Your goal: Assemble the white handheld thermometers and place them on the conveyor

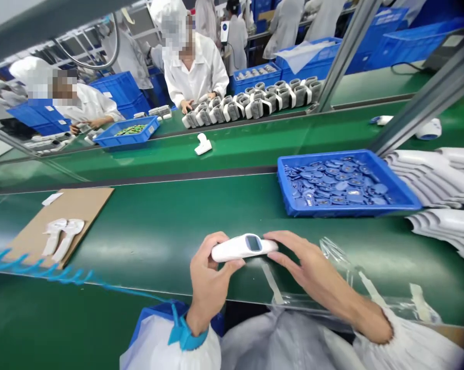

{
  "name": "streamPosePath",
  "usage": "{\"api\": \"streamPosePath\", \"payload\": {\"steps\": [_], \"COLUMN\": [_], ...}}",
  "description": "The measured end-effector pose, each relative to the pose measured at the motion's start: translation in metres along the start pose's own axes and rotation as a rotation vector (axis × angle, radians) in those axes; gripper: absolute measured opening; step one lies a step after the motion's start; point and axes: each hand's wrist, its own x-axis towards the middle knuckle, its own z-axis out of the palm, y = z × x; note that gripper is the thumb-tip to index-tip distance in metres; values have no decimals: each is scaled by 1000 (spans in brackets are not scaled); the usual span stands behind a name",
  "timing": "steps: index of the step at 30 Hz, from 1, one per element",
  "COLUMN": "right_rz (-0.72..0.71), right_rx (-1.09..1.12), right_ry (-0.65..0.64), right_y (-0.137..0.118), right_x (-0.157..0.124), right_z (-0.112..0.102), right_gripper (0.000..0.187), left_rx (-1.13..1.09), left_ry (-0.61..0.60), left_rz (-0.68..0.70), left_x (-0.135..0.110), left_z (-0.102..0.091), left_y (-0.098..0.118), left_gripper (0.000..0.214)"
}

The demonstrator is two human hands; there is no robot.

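A white handheld thermometer (232, 248) with a small dark screen lies level between my two hands, just above the green bench. My left hand (209, 275) is closed around its thicker left end, thumb below and fingers over the top. At the narrow right end, my right hand (303, 259) pinches the tip between thumb and fingers. Around my left wrist sits a blue strap (189, 335), tied to a coiled blue cord (73, 277). Underneath the thermometer a strip of pale tape (271, 281) is stuck to the bench.
Ahead to the right stands a blue tray (351, 209) of blue plastic parts, beside stacked white shells (440, 177). Two white housings (69, 234) lie on a brown board (91, 200) at left. One white piece (203, 145) rests on the belt; co-workers sit beyond.
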Motion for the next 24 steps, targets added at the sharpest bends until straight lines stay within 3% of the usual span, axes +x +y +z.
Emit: {"api": "streamPosePath", "payload": {"steps": [6, 10, 12, 16, 21, 24], "right_rz": [66, 63, 99, 127, 235, 360], "right_rx": [137, 221, 342, 504, 701, 939], "right_ry": [33, 41, 91, 114, 218, 212], "right_y": [-15, -16, -15, -13, -4, -8], "right_x": [-14, -21, -22, -14, 8, 15], "right_z": [-22, -27, -28, -28, -27, -28], "right_gripper": [29, 29, 30, 50, 50, 55], "left_rx": [-218, -328, -389, -482, -528, -388], "left_ry": [67, 42, 12, -59, -164, -343], "left_rz": [-74, -214, -352, -638, -819, -889], "left_x": [2, -2, -4, -10, -18, -32], "left_z": [-5, 4, 15, 42, 62, 65], "left_y": [-14, -15, -10, 1, -2, -2], "left_gripper": [49, 60, 59, 54, 66, 70]}}
